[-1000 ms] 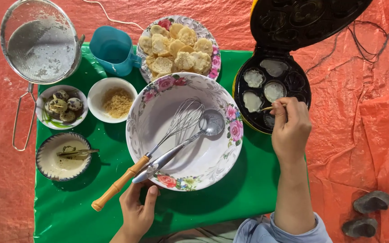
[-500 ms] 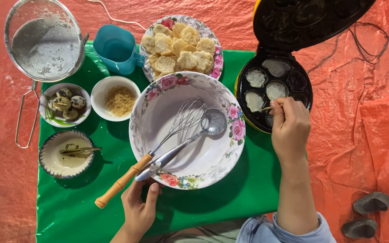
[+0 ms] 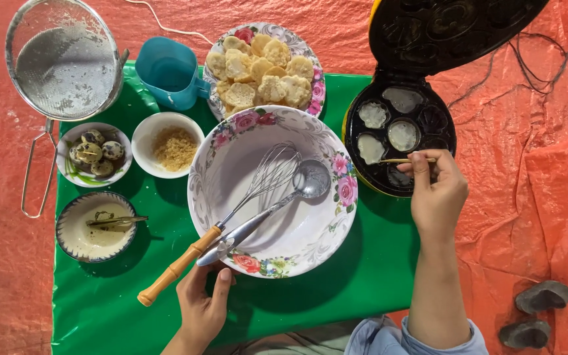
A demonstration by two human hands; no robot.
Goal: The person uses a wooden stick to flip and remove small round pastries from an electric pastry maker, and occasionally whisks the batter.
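Pinching a thin wooden stick point(image 3: 407, 160) between thumb and fingertips, the right hand point(image 3: 436, 196) holds its tip over the open black cake maker point(image 3: 399, 138) on the right, where pale batter sits in several moulds. Over on the near side, the left hand point(image 3: 204, 304) rests fingers curled against the rim of the big floral bowl point(image 3: 272, 192), not gripping anything. A whisk point(image 3: 221, 223) and a metal ladle point(image 3: 267, 209) lie inside that bowl. Beyond it, a plate of small cakes point(image 3: 264, 69), a blue cup point(image 3: 165, 72); far left, a sieve point(image 3: 64, 59), and quail eggs point(image 3: 93, 152) in a small bowl
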